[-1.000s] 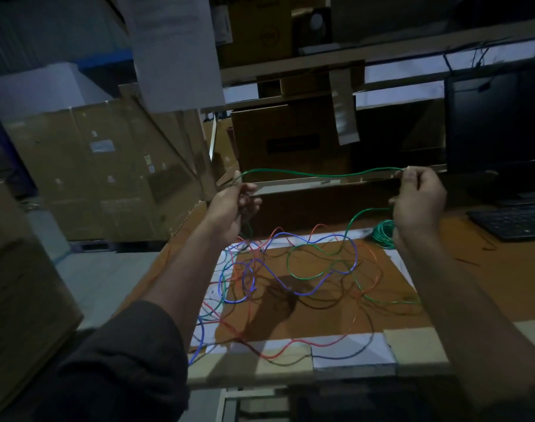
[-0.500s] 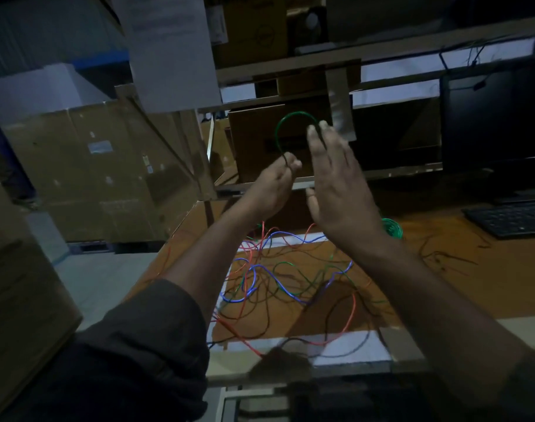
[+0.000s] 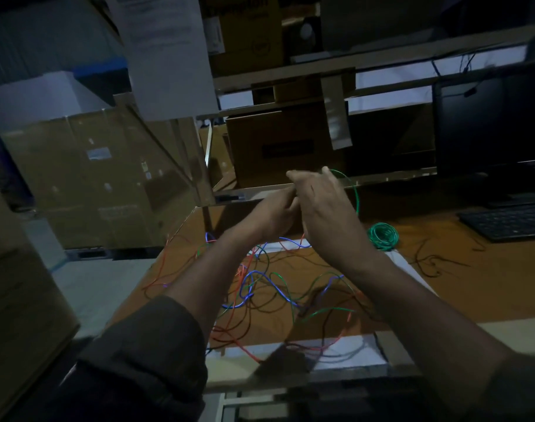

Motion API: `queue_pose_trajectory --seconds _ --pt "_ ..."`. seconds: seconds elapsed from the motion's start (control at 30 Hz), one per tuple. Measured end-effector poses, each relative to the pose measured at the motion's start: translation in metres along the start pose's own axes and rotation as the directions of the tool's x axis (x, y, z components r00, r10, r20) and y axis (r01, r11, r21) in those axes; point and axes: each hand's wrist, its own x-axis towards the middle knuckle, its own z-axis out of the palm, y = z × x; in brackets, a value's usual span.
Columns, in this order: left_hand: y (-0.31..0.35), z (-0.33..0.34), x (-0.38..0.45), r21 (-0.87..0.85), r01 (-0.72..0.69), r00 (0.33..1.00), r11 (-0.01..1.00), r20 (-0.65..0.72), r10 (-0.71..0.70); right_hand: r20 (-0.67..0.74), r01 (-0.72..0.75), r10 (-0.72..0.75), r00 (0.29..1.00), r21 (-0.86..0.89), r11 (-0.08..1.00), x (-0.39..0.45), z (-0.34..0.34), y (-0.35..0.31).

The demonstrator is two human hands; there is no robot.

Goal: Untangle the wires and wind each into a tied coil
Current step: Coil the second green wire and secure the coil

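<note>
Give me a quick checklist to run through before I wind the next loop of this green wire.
1. Green wire held up between both hands: ok, it arcs round the right hand.
2. Left hand grip on the loop start: cannot tell, its fingers are hidden behind the right hand.
3. Loop is off the table: ok, it hangs above it.
4. Trailing green wire free of the tangle: not ok, green strands cross blue, red and dark ones.
5. Finished green coil out of the way: ok, it lies beyond the tangle on the right.
6. Tie within reach: cannot tell, none visible.
</note>
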Motion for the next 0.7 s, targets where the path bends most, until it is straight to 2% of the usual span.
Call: queue_pose_trajectory --seconds 0.07,0.13,0.17,0.23,0.33,0.4,0.5,0.6,0.63,0.67,0.7 --pt "0.005 0.001 0.001 -0.085 -0.036 0.999 0.996 -0.032 0.033 0.047 -0.053 0.057 0.997 -0.075 0.996 -0.001 0.004 0.006" --pt "0.005 0.001 0.001 -0.078 -0.036 0.993 0.996 -0.116 0.027 0.018 -0.104 0.109 0.994 -0.176 0.979 -0.003 0.005 0.016" --pt "0.002 0.001 0.000 -0.068 -0.029 0.989 0.997 -0.149 0.019 -0.028 -0.154 0.152 0.988 -0.183 0.971 -0.005 0.005 0.022" --pt "-0.013 0.005 -0.004 -0.046 0.034 0.985 0.998 -0.169 -0.041 -0.151 -0.294 0.281 0.948 -0.071 0.953 -0.007 -0.001 0.033" --pt "-0.046 0.010 -0.013 -0.035 0.187 0.964 0.982 -0.187 -0.190 -0.302 -0.447 0.456 0.837 0.102 0.889 -0.004 -0.022 0.060" --pt "-0.064 0.012 -0.020 -0.049 0.279 0.943 0.959 -0.176 -0.283 -0.341 -0.535 0.553 0.760 0.155 0.831 -0.003 -0.034 0.084" --pt "-0.077 0.014 -0.028 0.074 0.297 0.946 0.952 -0.160 -0.282 -0.353 -0.641 0.698 0.624 0.280 0.715 -0.008 -0.041 0.110" --pt "-0.082 0.016 -0.029 0.150 0.260 0.960 0.954 -0.144 -0.239 -0.348 -0.690 0.770 0.535 0.346 0.636 -0.018 -0.043 0.122" --pt "-0.080 0.016 -0.030 0.122 0.238 0.967 0.964 -0.122 -0.223 -0.328 -0.697 0.777 0.537 0.345 0.628 -0.020 -0.041 0.123" --pt "-0.076 0.015 -0.028 0.071 0.228 0.970 0.971 -0.106 -0.220 -0.280 -0.700 0.768 0.576 0.316 0.641 -0.021 -0.038 0.122" --pt "-0.069 0.012 -0.026 0.002 0.233 0.968 0.972 -0.093 -0.232 -0.195 -0.690 0.735 0.649 0.255 0.677 -0.023 -0.031 0.120"
